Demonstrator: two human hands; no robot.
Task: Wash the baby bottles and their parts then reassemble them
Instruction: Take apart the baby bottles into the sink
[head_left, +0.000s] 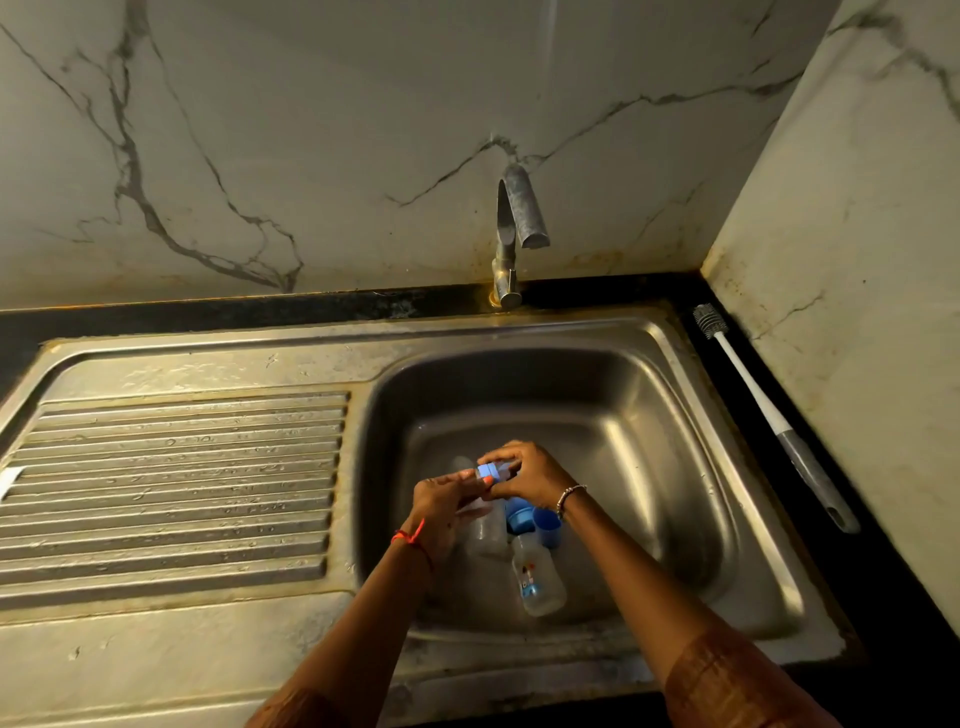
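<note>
While both hands meet low over the sink basin (649, 415), the left hand (444, 501) grips the clear body of a baby bottle (485, 530) and the right hand (527, 475) pinches its blue collar (485, 472), so the twist axis runs between the palms. A second bottle (537, 577) lies just nearer the person, its neck toward the hands, with a blue cap (548, 525) beside it. The bottle brush (763, 408) lies well off right on the table (156, 319), so it's the right hand's reach. There's room all round.

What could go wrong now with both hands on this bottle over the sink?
The blue collar, pinched by the right hand while the left hand holds the bottle, could slip into the sink among the loose blue caps. The brush lies off on the right counter, an awkward reach.
</note>
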